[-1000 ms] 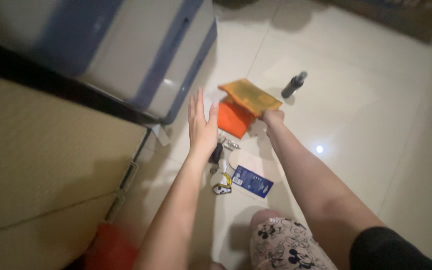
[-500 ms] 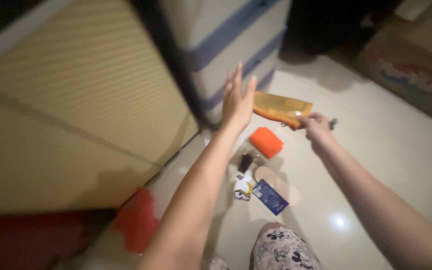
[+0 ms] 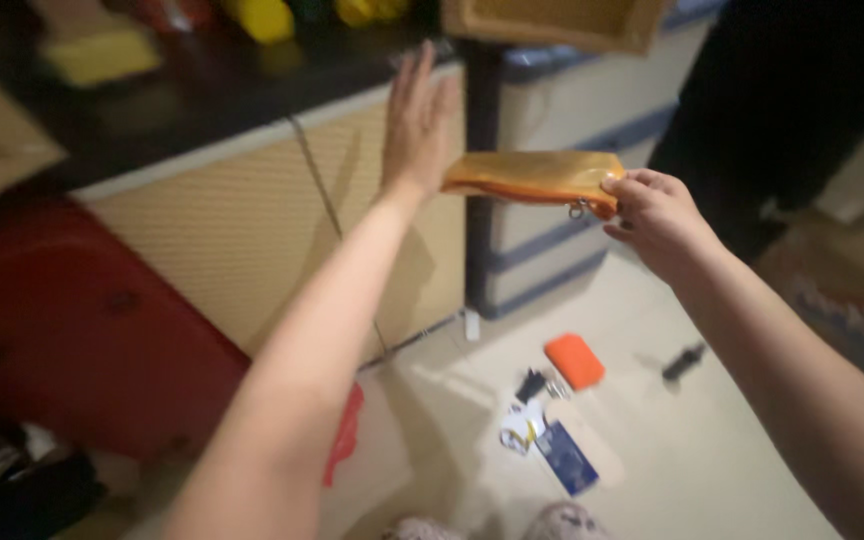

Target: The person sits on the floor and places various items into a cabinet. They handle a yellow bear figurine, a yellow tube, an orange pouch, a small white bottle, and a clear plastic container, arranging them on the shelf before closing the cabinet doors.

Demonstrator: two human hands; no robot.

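while right hand grips, one pouch

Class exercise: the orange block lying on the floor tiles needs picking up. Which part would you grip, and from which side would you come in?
Likely from above, fingers closing across the short width of the orange block. It lies flat on the pale floor with bare tile along its right side, while small dark items sit close at its lower left. Both hands are raised: right hand pinches the yellow pouch.

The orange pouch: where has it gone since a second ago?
The right hand has lifted the orange zip pouch from just above the floor to cabinet height. The open left hand rose alongside. The orange pad, blue card and dark bottle stayed on the floor.
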